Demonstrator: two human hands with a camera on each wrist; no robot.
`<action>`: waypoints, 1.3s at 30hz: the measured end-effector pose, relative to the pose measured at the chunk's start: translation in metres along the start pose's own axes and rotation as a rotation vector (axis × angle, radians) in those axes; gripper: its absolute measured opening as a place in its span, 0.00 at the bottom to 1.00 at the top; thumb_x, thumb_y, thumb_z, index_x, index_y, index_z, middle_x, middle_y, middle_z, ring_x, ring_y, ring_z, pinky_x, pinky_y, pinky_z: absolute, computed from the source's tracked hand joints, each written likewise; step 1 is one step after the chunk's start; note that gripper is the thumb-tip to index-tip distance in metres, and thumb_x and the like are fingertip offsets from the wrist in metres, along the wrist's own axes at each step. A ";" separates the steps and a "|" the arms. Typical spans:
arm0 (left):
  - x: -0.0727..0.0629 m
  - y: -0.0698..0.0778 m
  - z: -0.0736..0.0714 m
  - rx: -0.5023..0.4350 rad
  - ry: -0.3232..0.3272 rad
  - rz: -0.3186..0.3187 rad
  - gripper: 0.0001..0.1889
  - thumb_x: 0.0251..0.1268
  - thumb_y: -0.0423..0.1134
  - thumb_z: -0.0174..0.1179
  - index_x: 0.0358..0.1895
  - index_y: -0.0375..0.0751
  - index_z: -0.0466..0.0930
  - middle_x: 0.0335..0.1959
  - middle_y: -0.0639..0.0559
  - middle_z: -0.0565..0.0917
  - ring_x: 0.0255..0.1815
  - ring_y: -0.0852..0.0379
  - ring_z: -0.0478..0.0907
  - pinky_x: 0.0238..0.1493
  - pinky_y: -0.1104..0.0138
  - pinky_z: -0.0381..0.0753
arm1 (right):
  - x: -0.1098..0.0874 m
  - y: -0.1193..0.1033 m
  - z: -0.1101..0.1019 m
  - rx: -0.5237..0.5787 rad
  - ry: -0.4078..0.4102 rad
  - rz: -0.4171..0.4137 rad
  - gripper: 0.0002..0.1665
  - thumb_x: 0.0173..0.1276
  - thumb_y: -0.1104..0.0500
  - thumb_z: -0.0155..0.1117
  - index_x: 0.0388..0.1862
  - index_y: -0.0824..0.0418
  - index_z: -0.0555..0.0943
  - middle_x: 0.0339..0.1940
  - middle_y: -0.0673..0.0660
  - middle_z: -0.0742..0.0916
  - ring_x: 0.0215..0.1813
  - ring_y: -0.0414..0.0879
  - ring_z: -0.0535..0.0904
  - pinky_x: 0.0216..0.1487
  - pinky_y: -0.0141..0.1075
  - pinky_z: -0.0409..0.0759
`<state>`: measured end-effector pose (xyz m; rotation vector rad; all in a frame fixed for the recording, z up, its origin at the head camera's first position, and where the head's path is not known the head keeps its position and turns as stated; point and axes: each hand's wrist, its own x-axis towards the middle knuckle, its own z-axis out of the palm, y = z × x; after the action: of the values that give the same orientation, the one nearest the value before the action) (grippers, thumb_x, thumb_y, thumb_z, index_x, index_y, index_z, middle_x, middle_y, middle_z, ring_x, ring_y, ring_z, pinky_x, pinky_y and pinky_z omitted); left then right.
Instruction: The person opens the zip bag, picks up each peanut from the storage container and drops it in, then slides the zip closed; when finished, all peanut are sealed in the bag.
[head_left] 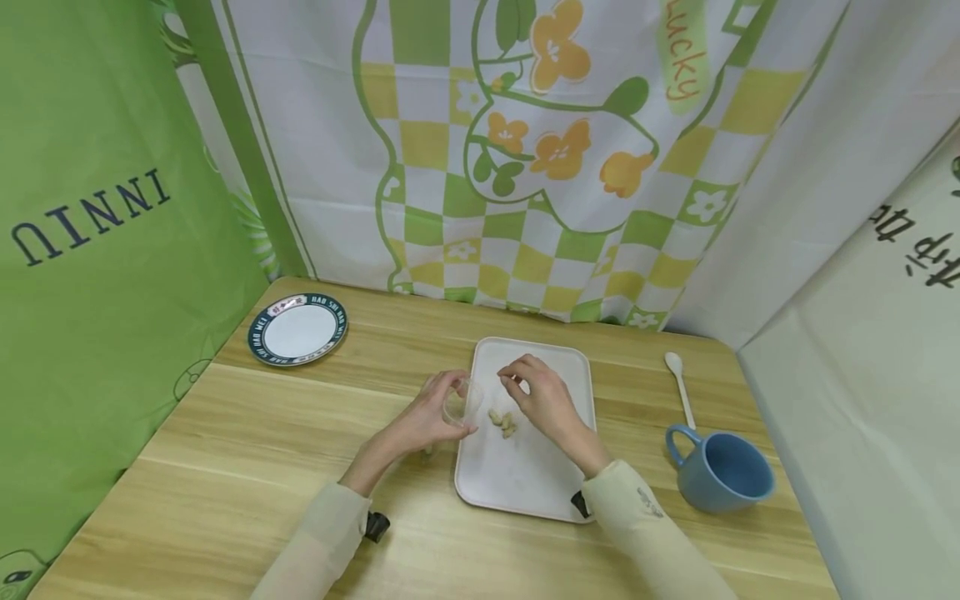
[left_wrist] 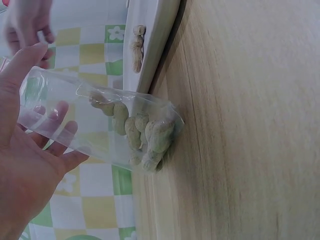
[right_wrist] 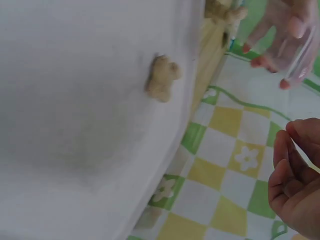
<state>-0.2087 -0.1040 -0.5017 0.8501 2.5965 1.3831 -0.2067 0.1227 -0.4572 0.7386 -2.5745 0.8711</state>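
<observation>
My left hand (head_left: 427, 417) holds a clear plastic bag (left_wrist: 106, 147) by its wide mouth, thumb on one side and fingers on the other. Peanuts in their shells (left_wrist: 150, 135) fill the bottom of the bag, which hangs beside the tray's left edge. Several more peanuts (head_left: 504, 422) lie together on the white tray (head_left: 525, 479). Above the tray, a short way right of the bag's mouth, is my right hand (head_left: 546, 398). Its thumb tip and fingertips (right_wrist: 281, 137) meet in the right wrist view, and nothing shows between them.
On the right, a blue mug (head_left: 712, 475) stands near a white spoon (head_left: 678, 383). A round plate (head_left: 300, 331) with a dark patterned rim lies at the back left of the wooden table (head_left: 225, 467). Patterned cloth (head_left: 525, 225) hangs behind the table.
</observation>
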 end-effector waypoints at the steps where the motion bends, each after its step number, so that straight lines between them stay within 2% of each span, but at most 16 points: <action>1: 0.000 0.000 0.000 0.001 0.000 0.001 0.42 0.50 0.42 0.72 0.68 0.40 0.59 0.51 0.46 0.72 0.57 0.49 0.65 0.54 0.53 0.71 | -0.002 0.004 0.002 -0.004 -0.021 0.034 0.05 0.64 0.65 0.66 0.39 0.61 0.85 0.36 0.52 0.84 0.36 0.45 0.80 0.34 0.38 0.78; 6: 0.000 -0.001 0.001 -0.004 0.009 -0.006 0.42 0.49 0.42 0.72 0.68 0.40 0.60 0.51 0.47 0.72 0.56 0.50 0.66 0.54 0.53 0.72 | -0.010 0.019 0.013 -0.027 -0.189 0.180 0.06 0.63 0.66 0.67 0.39 0.62 0.86 0.34 0.52 0.84 0.37 0.46 0.80 0.35 0.38 0.78; 10: -0.001 -0.001 0.002 -0.001 0.012 -0.007 0.42 0.50 0.42 0.72 0.68 0.41 0.60 0.51 0.47 0.72 0.56 0.50 0.66 0.54 0.53 0.72 | -0.016 0.026 0.022 -0.063 -0.262 0.237 0.06 0.60 0.66 0.68 0.37 0.63 0.86 0.30 0.52 0.83 0.34 0.45 0.78 0.33 0.37 0.77; 16: -0.001 0.001 0.000 0.009 0.023 0.004 0.41 0.50 0.42 0.72 0.67 0.41 0.61 0.51 0.46 0.73 0.56 0.50 0.67 0.53 0.54 0.72 | -0.020 0.024 0.023 -0.128 -0.303 0.319 0.08 0.58 0.60 0.72 0.34 0.62 0.85 0.25 0.50 0.81 0.29 0.43 0.75 0.30 0.37 0.75; 23: -0.001 0.001 -0.001 0.027 0.016 -0.001 0.41 0.51 0.42 0.72 0.67 0.41 0.61 0.50 0.47 0.73 0.58 0.50 0.66 0.55 0.54 0.71 | -0.024 0.018 0.022 -0.149 -0.360 0.399 0.15 0.56 0.54 0.74 0.21 0.57 0.77 0.19 0.49 0.77 0.22 0.42 0.69 0.23 0.35 0.67; 31: -0.001 -0.001 0.000 0.015 0.003 -0.014 0.42 0.51 0.44 0.71 0.68 0.39 0.60 0.51 0.49 0.72 0.58 0.50 0.65 0.56 0.53 0.71 | -0.026 0.017 0.026 -0.157 -0.356 0.410 0.13 0.55 0.54 0.75 0.20 0.57 0.80 0.20 0.49 0.80 0.22 0.42 0.71 0.22 0.36 0.69; 39: 0.000 0.000 -0.001 0.024 0.018 -0.010 0.41 0.50 0.43 0.72 0.68 0.39 0.61 0.50 0.49 0.73 0.57 0.50 0.66 0.55 0.53 0.71 | -0.024 0.017 0.027 -0.147 -0.367 0.421 0.13 0.55 0.55 0.75 0.19 0.57 0.81 0.20 0.48 0.80 0.22 0.42 0.71 0.22 0.36 0.69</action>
<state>-0.2089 -0.1046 -0.5012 0.8305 2.6320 1.3655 -0.2001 0.1261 -0.4967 0.3396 -3.1530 0.6959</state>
